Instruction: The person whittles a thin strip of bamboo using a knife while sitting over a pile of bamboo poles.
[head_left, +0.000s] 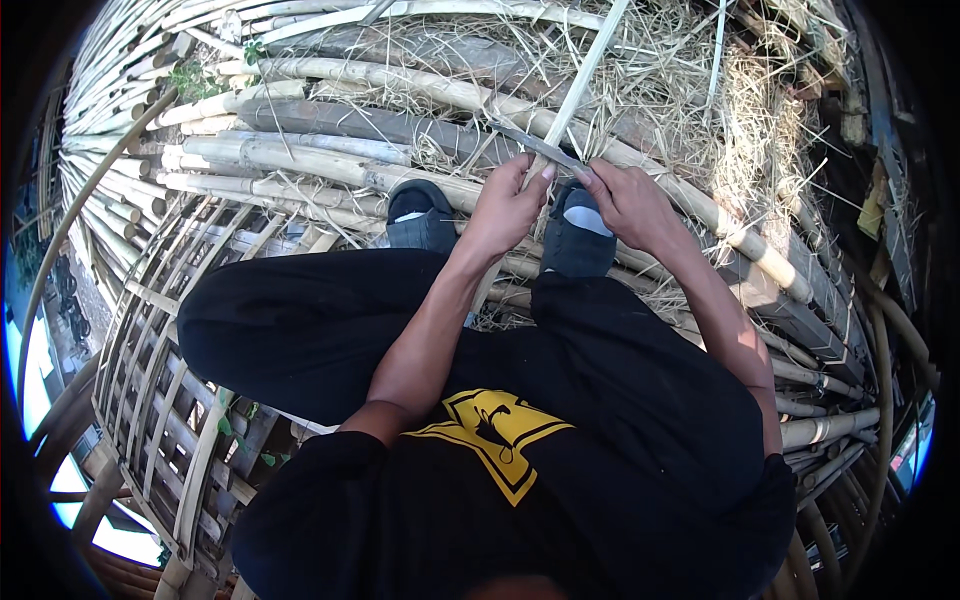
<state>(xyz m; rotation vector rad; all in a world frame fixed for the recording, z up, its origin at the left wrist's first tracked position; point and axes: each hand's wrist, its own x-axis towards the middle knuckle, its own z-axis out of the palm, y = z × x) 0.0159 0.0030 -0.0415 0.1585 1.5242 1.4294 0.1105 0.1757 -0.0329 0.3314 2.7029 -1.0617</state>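
Observation:
My left hand (508,207) is closed around a long pale bamboo strip (588,82), which runs from my fingers up and away to the top edge. In my right hand (634,205) is a knife (528,138), its handle hidden by my fingers. The grey blade points left and lies across the strip, just beyond my left fingertips. Both hands are close together above my dark shoes, the right shoe (580,240) nearly under the blade.
Bamboo poles (420,82) and squared timber (370,122) lie beneath and ahead of me. Straw-like shavings (650,110) cover much of the far and right side. A woven bamboo lattice (150,370) stands at my left, with stacked poles (110,160) beyond it.

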